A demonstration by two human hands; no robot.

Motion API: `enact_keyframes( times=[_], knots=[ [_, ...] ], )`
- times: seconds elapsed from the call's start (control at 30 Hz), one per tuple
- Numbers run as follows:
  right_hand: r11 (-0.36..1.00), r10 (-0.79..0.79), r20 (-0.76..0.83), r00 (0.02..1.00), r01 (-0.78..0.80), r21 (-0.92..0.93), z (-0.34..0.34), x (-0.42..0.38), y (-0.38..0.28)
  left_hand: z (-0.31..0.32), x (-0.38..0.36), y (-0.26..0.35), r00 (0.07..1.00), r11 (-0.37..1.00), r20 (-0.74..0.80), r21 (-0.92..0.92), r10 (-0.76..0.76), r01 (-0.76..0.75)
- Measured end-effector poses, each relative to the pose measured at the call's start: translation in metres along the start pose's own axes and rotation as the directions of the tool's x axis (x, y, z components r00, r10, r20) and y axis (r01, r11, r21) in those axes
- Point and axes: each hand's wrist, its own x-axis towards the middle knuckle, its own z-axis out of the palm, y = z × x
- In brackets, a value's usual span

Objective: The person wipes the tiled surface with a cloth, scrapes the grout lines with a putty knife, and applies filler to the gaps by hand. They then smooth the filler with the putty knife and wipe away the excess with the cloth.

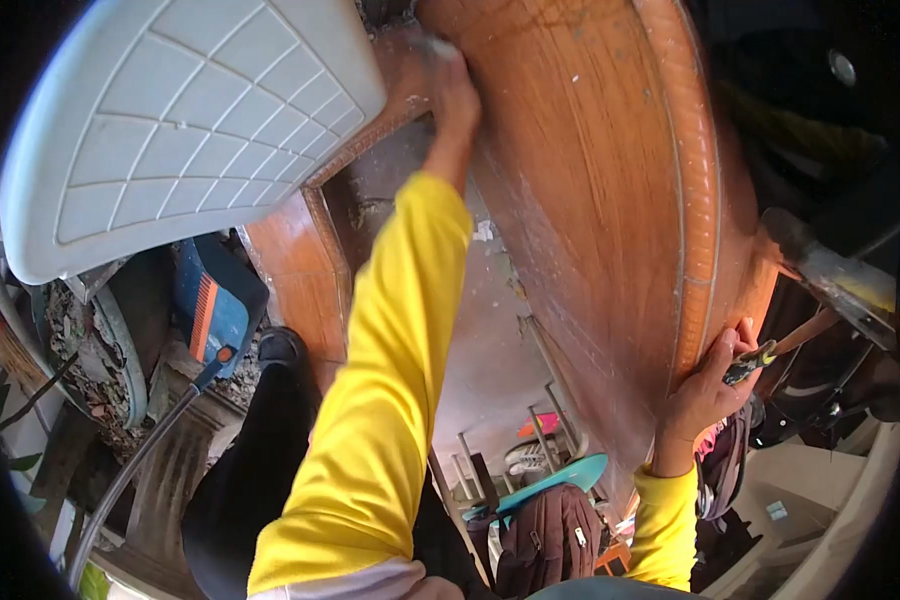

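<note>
My left hand [454, 95] reaches far up over the brown wood-look surface, beside the underside of a pale plastic chair seat [210, 130]. Motion smears its fingers, and a small whitish patch shows at their tips. At the right, my right hand [705, 400] is closed around the dark, green-marked end of a wooden-handled tool [805, 328]. The tool's grey head points up and right. Some fingertips of this hand rest against the edge of the curved wood-look panel [590, 170], which has a ribbed trim.
Below left, a blue dustpan [232, 300] with an orange comb edge lies near dry debris, close to my dark shoe [282, 347]. A maroon backpack [550, 535], a teal board [570, 478] and a metal rack [560, 425] are at the bottom. Dark bags hang at the right.
</note>
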Motion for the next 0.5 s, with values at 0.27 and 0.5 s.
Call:
enact_keyframes(
  times=[0.27, 0.5],
  knots=[
    [0.998, -0.060, -0.009, 0.998, 0.060, -0.023, -0.002, 0.003, 0.002, 0.000, -0.125, 0.023, 0.991, 0.995, 0.108, -0.053, -0.078, 0.084],
    [0.999, -0.026, -0.003, 1.000, 0.026, -0.045, 0.004, 0.000, -0.010, 0.002, 0.018, -0.024, 0.994, 0.986, -0.041, 0.140, 0.101, -0.095]
  ],
)
